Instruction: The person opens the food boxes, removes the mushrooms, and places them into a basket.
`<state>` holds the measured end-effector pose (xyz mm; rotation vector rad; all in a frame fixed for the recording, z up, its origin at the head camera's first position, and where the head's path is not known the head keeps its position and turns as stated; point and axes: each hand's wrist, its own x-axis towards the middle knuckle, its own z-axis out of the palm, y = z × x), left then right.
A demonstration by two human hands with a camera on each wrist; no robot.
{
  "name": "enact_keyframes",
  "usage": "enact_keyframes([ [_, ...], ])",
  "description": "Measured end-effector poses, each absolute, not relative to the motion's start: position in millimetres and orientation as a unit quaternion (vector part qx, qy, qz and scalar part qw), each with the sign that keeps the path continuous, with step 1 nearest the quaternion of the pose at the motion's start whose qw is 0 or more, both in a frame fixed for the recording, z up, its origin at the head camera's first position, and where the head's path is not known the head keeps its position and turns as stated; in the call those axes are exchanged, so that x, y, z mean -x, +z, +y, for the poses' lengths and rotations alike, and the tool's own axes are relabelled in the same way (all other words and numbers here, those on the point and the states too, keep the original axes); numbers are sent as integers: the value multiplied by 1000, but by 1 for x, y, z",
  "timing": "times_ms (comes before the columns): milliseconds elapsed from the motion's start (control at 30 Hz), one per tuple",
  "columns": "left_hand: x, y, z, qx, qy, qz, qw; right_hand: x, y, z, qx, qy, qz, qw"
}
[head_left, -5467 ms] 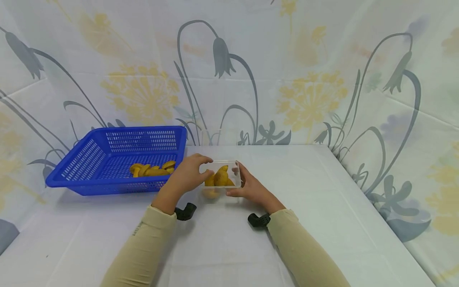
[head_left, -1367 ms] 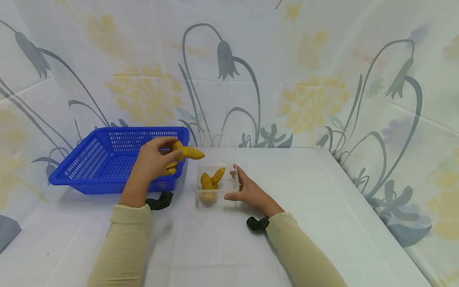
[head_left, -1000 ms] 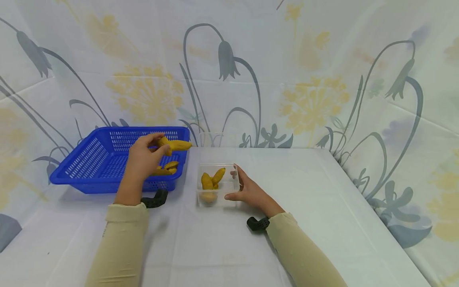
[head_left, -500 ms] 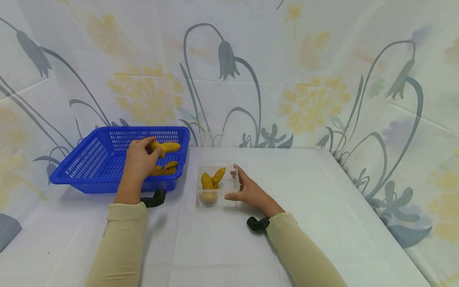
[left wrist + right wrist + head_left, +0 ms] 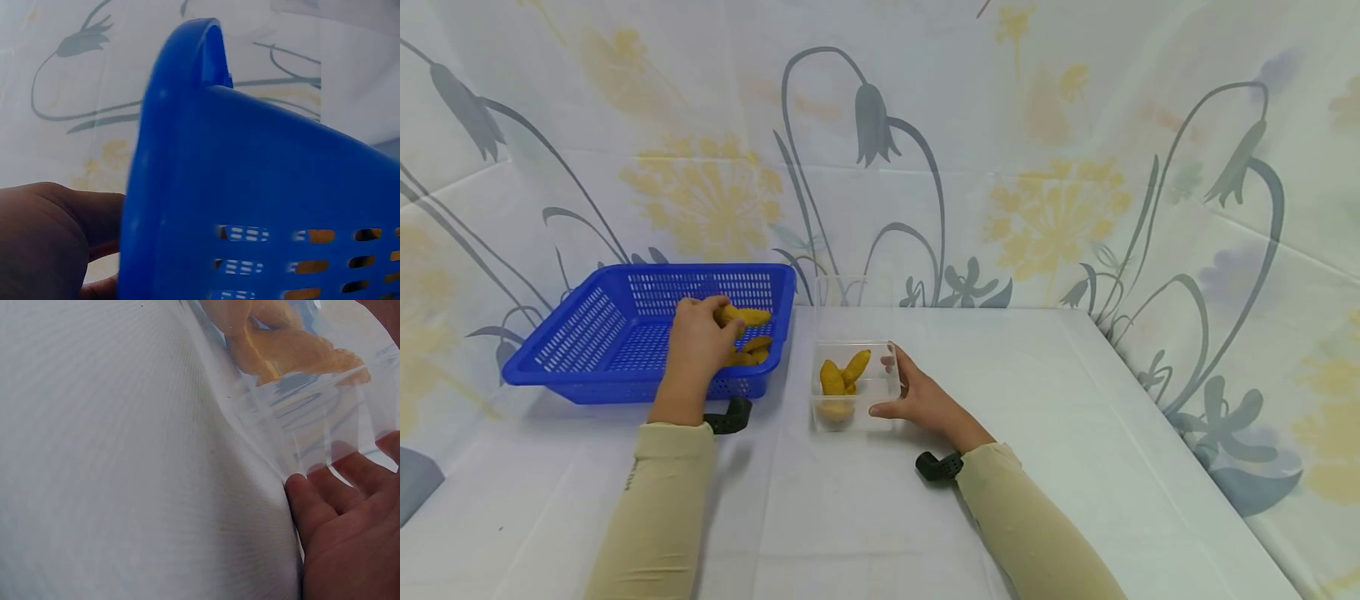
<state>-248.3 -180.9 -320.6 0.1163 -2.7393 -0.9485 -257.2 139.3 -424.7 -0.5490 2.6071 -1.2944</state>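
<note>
My left hand (image 5: 700,333) is inside the blue plastic basket (image 5: 617,377), pinching a yellow mushroom (image 5: 748,317) by its thicker end. More yellow mushrooms (image 5: 752,353) lie just below it at the basket's right end. The basket wall hides the fingertips in the left wrist view. On the table, a clear plastic box (image 5: 880,412) holds several yellow mushrooms (image 5: 832,379), and its clear lid (image 5: 853,292) stands raised at the back. My right hand (image 5: 921,398) grips the box's right side, thumb at the front and fingers behind. Those fingers (image 5: 356,472) press its clear wall.
A white cloth (image 5: 835,517) covers the table. Behind it hangs a floral-printed sheet (image 5: 1045,217). The basket's raised right rim (image 5: 786,312) stands between the left hand and the box. Black wrist devices (image 5: 938,467) sit at both cuffs.
Both hands were at the box earlier. The left hand has since carried a mushroom leftward from near the box and lowered it into the basket. My right hand stays at the box.
</note>
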Motion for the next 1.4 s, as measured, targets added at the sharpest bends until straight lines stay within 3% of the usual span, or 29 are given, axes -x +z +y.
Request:
enact_keyframes([
  [767,253,-325,-176,-41,-252,-966,36,258,-424,140,191,-434,876,88],
  [1400,248,-314,-165,-28,-239,-969,48,258,-425,139,187,-434,877,89],
])
